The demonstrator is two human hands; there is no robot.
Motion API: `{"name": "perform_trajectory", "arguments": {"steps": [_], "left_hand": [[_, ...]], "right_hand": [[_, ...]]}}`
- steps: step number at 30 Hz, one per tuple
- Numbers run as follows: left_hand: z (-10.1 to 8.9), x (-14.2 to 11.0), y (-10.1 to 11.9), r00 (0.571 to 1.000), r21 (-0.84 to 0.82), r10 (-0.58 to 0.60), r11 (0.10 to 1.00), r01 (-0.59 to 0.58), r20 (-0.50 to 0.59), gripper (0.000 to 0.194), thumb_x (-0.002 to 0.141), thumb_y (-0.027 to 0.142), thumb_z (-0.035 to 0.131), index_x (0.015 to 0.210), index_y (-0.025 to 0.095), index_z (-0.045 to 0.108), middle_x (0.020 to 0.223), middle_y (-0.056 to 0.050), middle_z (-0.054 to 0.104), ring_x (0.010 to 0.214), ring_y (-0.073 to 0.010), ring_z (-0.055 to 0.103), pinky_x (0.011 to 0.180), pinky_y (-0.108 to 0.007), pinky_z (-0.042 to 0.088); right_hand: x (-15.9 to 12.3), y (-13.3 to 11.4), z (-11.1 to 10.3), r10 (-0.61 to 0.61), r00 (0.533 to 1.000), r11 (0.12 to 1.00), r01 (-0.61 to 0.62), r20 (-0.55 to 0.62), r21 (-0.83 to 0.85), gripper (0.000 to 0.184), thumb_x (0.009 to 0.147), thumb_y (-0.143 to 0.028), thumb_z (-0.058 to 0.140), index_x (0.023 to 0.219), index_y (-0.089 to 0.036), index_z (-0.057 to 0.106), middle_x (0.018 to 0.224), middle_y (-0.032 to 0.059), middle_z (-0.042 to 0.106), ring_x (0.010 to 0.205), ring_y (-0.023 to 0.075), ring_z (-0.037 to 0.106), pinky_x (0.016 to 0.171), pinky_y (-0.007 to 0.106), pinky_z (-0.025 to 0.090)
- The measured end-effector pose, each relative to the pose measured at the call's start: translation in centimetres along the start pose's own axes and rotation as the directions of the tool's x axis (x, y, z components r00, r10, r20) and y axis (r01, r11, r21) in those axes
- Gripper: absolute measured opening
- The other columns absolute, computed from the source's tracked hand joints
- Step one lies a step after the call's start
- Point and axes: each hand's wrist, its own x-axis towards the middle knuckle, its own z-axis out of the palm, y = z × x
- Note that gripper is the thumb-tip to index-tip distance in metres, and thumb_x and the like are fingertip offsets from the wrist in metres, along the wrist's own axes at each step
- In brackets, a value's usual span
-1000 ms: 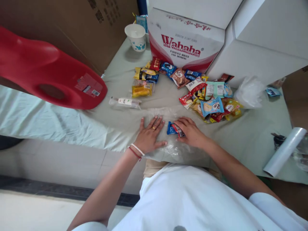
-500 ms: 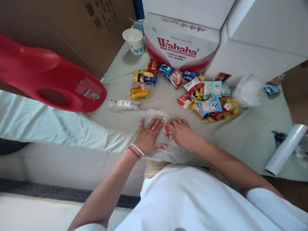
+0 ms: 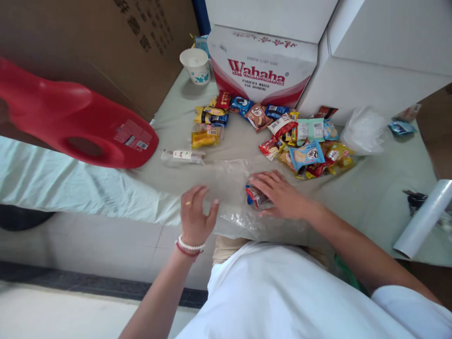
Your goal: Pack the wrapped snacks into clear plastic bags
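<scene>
A sheet of clear plastic film or a clear bag (image 3: 231,176) lies flat at the front of the cloth-covered table. My right hand (image 3: 282,195) cups a few small snack packets (image 3: 256,197) with red, blue and brown wrappers, gathered on or in the plastic, its thumb on the near side. Left of the plastic, my left hand (image 3: 196,214) hovers near the table's front edge. Its fingers are half bent, the thumb stands apart, and nothing is in it. A ring and two bracelets are on that hand and wrist.
Several wrapped snacks (image 3: 306,154) are heaped beyond my right hand. A long clear packet (image 3: 183,155), red jug (image 3: 106,136) and paper cup (image 3: 197,70) stand or lie leftward. White cartons (image 3: 261,70) back the table. Thin plastic bags (image 3: 365,131) and a film roll (image 3: 420,221) are rightward.
My left hand has lifted off the plastic and moved left toward me. My right hand has shifted slightly right and nearer, and more of the packets beside it shows.
</scene>
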Motion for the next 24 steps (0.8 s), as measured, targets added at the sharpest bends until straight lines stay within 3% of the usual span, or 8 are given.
{"name": "perform_trajectory", "arguments": {"steps": [2, 4, 7, 9, 12, 14, 19, 24], "left_hand": [[-1.0, -2.5, 1.0, 0.996, -0.069, -0.023, 0.997, 0.017, -0.088, 0.019, 0.094, 0.023, 0.055, 0.111, 0.022, 0.062, 0.096, -0.010, 0.068, 0.096, -0.0256, 0.064, 0.086, -0.042, 0.052], [-1.2, -4.9, 2.3, 0.992, -0.161, 0.123, 0.979, -0.121, 0.003, 0.015, 0.090, 0.015, 0.056, 0.101, 0.023, 0.063, 0.085, -0.006, 0.067, 0.085, -0.0219, 0.063, 0.080, -0.038, 0.052], [0.1, -7.3, 4.6, 0.923, -0.240, 0.361, 0.915, -0.323, 0.132, 0.018, 0.088, 0.015, 0.061, 0.103, 0.023, 0.067, 0.097, -0.007, 0.073, 0.096, -0.0209, 0.066, 0.088, -0.037, 0.052], [1.6, -7.8, 6.2, 0.897, -0.207, 0.408, 0.905, -0.373, 0.168, 0.017, 0.091, 0.028, 0.066, 0.107, 0.025, 0.069, 0.106, -0.008, 0.074, 0.106, -0.0222, 0.066, 0.096, -0.039, 0.050], [4.3, -7.4, 8.5, 0.912, -0.109, 0.375, 0.926, -0.361, 0.165, 0.040, 0.089, 0.059, 0.064, 0.112, 0.026, 0.070, 0.109, -0.009, 0.073, 0.112, -0.0261, 0.064, 0.108, -0.047, 0.042], [5.8, -6.8, 10.0, 0.933, -0.040, 0.328, 0.945, -0.325, 0.149, 0.051, 0.087, 0.067, 0.060, 0.115, 0.026, 0.069, 0.112, -0.011, 0.073, 0.116, -0.0293, 0.062, 0.114, -0.053, 0.034], [6.9, -4.5, 11.7, 0.982, 0.065, 0.151, 0.985, -0.159, 0.112, 0.028, 0.094, 0.040, 0.057, 0.114, 0.025, 0.070, 0.109, -0.011, 0.073, 0.116, -0.0287, 0.061, 0.115, -0.054, 0.028], [3.5, -2.4, 8.0, 0.996, 0.063, 0.075, 0.995, -0.077, 0.043, 0.025, 0.089, 0.019, 0.052, 0.103, 0.027, 0.071, 0.101, -0.005, 0.075, 0.113, -0.0264, 0.063, 0.112, -0.053, 0.032]], "right_hand": [[-3.1, -0.5, -1.0, 0.081, 0.993, 0.993, -0.073, -0.084, 0.091, 0.046, 0.095, -0.042, 0.063, 0.134, -0.020, 0.057, 0.132, 0.0157, 0.060, 0.123, 0.0312, 0.051, 0.106, 0.054, 0.041], [-6.7, -1.2, -0.8, 0.120, 0.991, 0.978, -0.108, -0.053, 0.176, 0.021, 0.098, -0.034, 0.057, 0.115, -0.023, 0.065, 0.109, 0.0116, 0.066, 0.105, 0.0277, 0.057, 0.092, 0.047, 0.050], [-11.3, -1.9, 1.4, 0.096, 0.993, 0.978, -0.106, 0.064, 0.180, 0.020, 0.096, -0.031, 0.060, 0.114, -0.026, 0.067, 0.113, 0.0111, 0.067, 0.108, 0.0292, 0.057, 0.090, 0.050, 0.052], [-12.8, -2.2, 3.2, 0.142, 0.990, 0.978, -0.144, 0.025, 0.149, 0.020, 0.097, -0.027, 0.058, 0.114, -0.027, 0.068, 0.114, 0.0107, 0.068, 0.109, 0.0300, 0.058, 0.092, 0.053, 0.052], [-12.6, -2.6, 4.2, 0.205, 0.975, 0.965, -0.186, -0.088, 0.185, 0.021, 0.099, -0.021, 0.051, 0.105, -0.027, 0.070, 0.102, 0.0098, 0.069, 0.100, 0.0280, 0.059, 0.086, 0.050, 0.054], [-11.7, -3.0, 3.6, 0.197, 0.972, 0.963, -0.166, -0.132, 0.211, 0.020, 0.100, -0.023, 0.049, 0.102, -0.026, 0.070, 0.099, 0.0097, 0.069, 0.095, 0.0268, 0.060, 0.082, 0.047, 0.054], [-10.9, -2.8, 0.7, 0.216, 0.972, 0.966, -0.200, -0.090, 0.161, 0.030, 0.105, -0.030, 0.039, 0.108, -0.026, 0.069, 0.093, 0.0082, 0.068, 0.079, 0.0210, 0.063, 0.068, 0.036, 0.052], [-9.6, 0.5, -1.1, 0.213, 0.974, 0.970, -0.201, -0.079, 0.136, 0.032, 0.106, -0.035, 0.040, 0.107, -0.022, 0.068, 0.092, 0.0070, 0.067, 0.079, 0.0191, 0.064, 0.069, 0.032, 0.049]]}}
